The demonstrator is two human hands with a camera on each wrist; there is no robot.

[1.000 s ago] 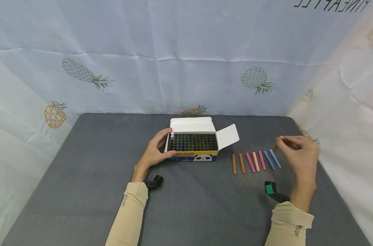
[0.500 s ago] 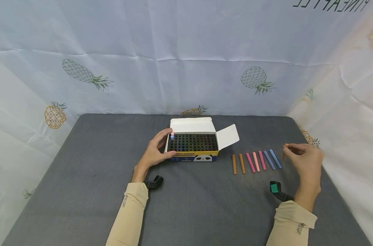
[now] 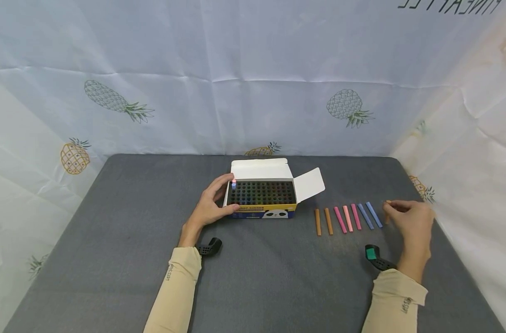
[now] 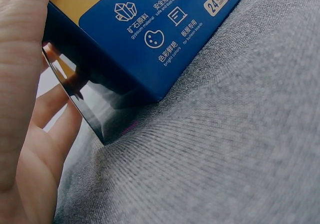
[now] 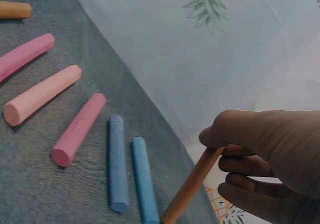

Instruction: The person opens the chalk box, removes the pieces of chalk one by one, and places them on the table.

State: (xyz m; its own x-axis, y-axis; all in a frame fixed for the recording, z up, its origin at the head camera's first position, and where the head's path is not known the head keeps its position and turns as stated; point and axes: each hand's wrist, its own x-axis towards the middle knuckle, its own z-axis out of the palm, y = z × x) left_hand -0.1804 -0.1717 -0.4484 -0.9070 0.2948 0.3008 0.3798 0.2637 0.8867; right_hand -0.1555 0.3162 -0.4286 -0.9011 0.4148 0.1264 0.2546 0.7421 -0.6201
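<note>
My left hand (image 3: 211, 201) holds the left end of an open cardboard chalk box (image 3: 253, 215), thumb on its front and fingers around the far side. The left wrist view shows the blue and yellow box (image 4: 140, 48) close up. Inside it is a dark grid of holes, with a pink and a blue chalk end (image 3: 234, 185) standing at its far left corner. At the right, my right hand (image 3: 413, 224) pinches the top of an orange-brown chalk stick (image 5: 192, 184). That stick slants, its lower end close beside the nearer blue chalk (image 5: 144, 179); contact cannot be told.
Several chalks lie in a row right of the box: two brown sticks (image 3: 328, 221), three pinkish ones (image 3: 347, 218) and two blue ones (image 3: 364, 216). The box's white lid (image 3: 261, 169) and side flap (image 3: 309, 185) stand out. A pineapple-print curtain (image 3: 244, 111) borders the grey table (image 3: 277, 277).
My right hand moved right and toward me, then lowered with the orange-brown chalk beside the blue ones. My left hand and the box stay put.
</note>
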